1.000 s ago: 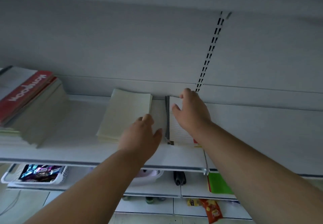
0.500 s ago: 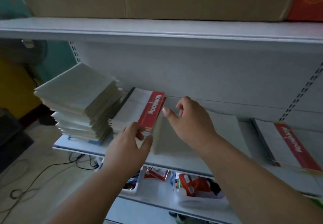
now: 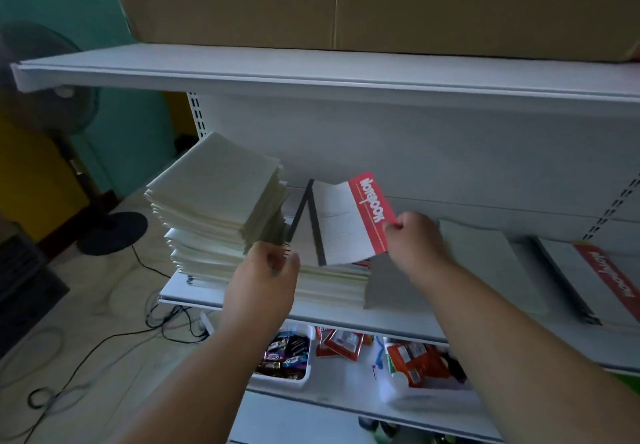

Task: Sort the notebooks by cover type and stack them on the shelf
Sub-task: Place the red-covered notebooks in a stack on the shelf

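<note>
Notebooks are gathered in four groups on one white shelf (image 3: 346, 319). At the far left a tall stack of plain pale-covered notebooks (image 3: 214, 201) is piled, its sheets too many and too blurred to be counted. Just beside it, a lower stack (image 3: 332, 282) is seen, with a red edge showing on its top copy. One red-banded notebook (image 3: 346, 221) is lifted above this lower stack, tilted, its dark spine pointing down toward the stack. Its red corner is pinched between thumb and curled fingers of the right hand (image 3: 414, 241). A second dark-spined cover (image 3: 299, 211) is raised at a slant to the left of it; the left hand (image 3: 265, 279) is held at its lower end with fingers curled, though whether the cover is actually gripped cannot be told. To the right, one plain pale notebook (image 3: 485, 263) is laid flat, and at the far right one more red-banded notebook (image 3: 609, 277) is laid flat, partly cut off by the picture edge.

One large cardboard box (image 3: 346, 0) is set on the upper shelf. Below, one white tray of wrapped sweets (image 3: 287, 357) and several red packets (image 3: 408, 360) are kept. One standing fan (image 3: 59, 107) is placed on the floor at the left.
</note>
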